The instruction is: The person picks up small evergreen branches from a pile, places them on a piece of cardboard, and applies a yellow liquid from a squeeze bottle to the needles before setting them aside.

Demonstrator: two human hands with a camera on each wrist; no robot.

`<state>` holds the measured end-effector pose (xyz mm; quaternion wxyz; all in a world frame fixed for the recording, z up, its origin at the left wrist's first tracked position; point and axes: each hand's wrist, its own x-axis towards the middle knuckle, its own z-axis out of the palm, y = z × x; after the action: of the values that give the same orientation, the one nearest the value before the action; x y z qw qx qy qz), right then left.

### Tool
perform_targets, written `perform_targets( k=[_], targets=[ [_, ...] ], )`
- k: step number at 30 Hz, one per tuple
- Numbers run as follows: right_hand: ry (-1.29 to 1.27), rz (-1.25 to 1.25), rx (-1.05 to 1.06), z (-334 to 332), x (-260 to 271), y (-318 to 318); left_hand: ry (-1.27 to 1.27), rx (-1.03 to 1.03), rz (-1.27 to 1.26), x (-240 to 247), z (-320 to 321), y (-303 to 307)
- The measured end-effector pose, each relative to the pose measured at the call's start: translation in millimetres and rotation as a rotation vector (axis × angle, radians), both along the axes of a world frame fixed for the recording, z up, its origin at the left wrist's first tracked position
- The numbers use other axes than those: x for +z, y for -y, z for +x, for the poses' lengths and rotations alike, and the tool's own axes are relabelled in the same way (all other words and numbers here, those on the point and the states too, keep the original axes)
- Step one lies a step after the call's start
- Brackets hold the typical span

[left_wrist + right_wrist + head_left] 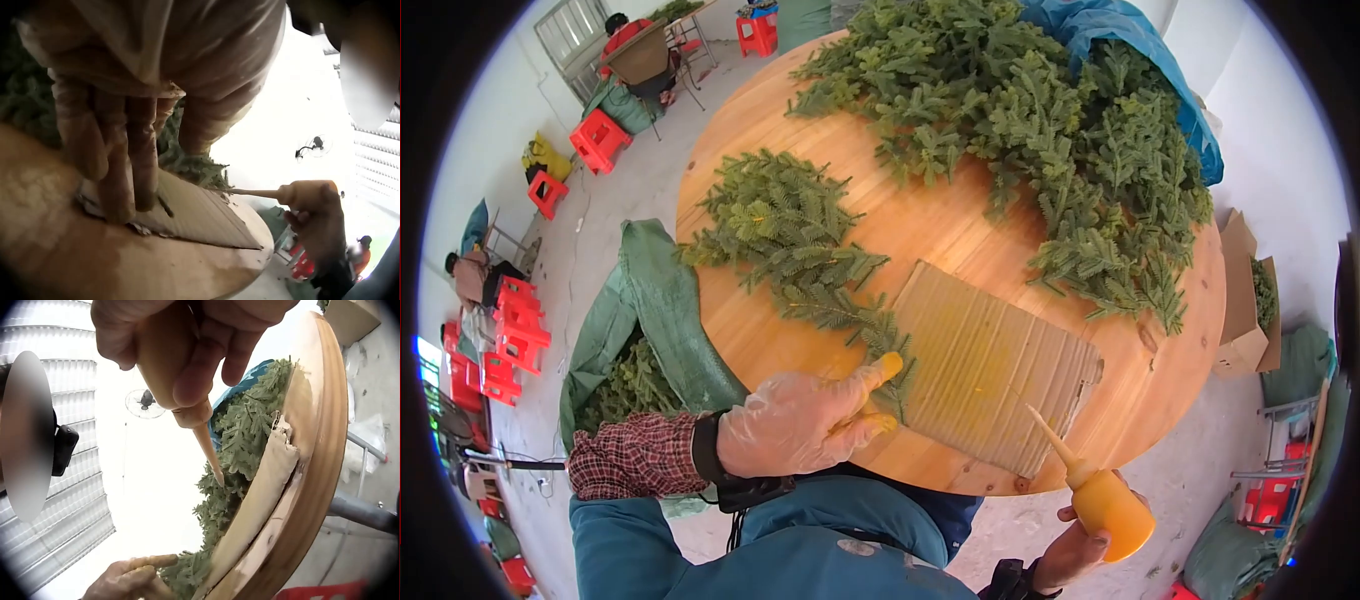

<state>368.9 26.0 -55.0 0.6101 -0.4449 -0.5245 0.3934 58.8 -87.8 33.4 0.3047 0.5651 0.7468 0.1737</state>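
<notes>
My left hand, in a clear glove with yellow-stained fingertips, is over the table's near edge beside the tip of a green sprig. Its thumb and fingers stand apart; in the left wrist view the fingers point down over the cardboard, and no grip shows. My right hand grips a yellow squeeze bottle, its long nozzle pointing up and left near the corner of the corrugated cardboard. In the right wrist view the bottle tilts downward in the fingers.
A large pile of green branches and a blue bag cover the round table's far side. A smaller pile lies left. A green sack stands left, a cardboard box right. Red stools and people are beyond.
</notes>
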Motion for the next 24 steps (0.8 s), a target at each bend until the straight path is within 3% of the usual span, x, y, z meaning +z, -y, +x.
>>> perform_targets(
  k=[1,4,13,17,21,24],
  targets=[
    [0.021,-0.002,0.027,1.0,-0.4,-0.4,0.005,0.004,-0.005,0.4,-1.3,1.1],
    [0.074,-0.005,0.08,1.4,2.0,0.7,-0.573,-0.195,0.314,-1.4,-3.1,3.0],
    [0.064,0.046,0.013,-4.7,3.2,-1.0,-0.356,-0.32,0.431,-30.7,18.4,-11.4],
    [0.086,0.058,0.083,-5.2,5.2,-1.8,-0.37,-0.421,0.401,-20.3,16.3,-6.1],
    [0.064,0.06,0.099,-10.9,4.9,-3.9,-0.633,-0.229,0.458,-14.4,17.1,-9.9],
    [0.054,0.056,0.112,-17.2,5.0,-5.6,-0.633,-0.366,0.386,-35.3,18.3,-8.0]
  ],
)
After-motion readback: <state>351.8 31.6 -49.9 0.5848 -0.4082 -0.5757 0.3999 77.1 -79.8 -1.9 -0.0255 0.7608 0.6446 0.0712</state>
